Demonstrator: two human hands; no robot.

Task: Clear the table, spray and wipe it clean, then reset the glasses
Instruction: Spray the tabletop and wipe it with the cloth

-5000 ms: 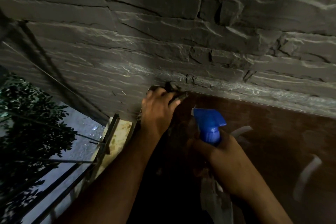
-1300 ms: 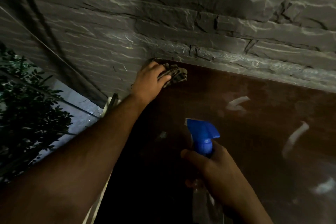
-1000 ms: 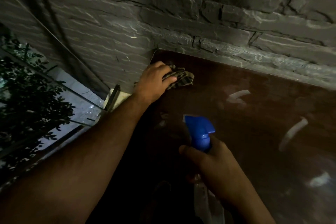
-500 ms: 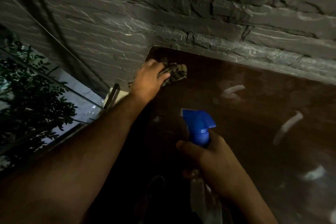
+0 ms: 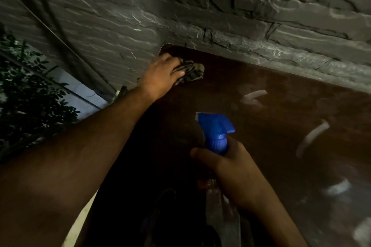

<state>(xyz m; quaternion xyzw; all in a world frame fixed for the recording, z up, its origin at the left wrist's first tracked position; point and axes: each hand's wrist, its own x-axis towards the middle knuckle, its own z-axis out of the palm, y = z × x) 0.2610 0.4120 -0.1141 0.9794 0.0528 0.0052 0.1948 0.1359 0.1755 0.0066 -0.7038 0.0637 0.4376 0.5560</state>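
Checked cloth (image 5: 190, 72) bunched on glossy brown table (image 5: 281, 126).

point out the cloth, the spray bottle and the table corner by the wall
cloth (image 5: 191, 71), head view, on the bunched checked fabric
spray bottle (image 5: 215, 128), head view, on its blue trigger head
table corner (image 5: 163, 50), head view, on the far left tip

left hand (image 5: 160, 74): bare, no glove or ring showing
right hand (image 5: 230, 172): bare
forearms: both bare, no sleeves in view

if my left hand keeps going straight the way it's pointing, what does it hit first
Probably the stone wall: the left hand, pressing the cloth, points toward the table's far corner against it. Depth is unclear.
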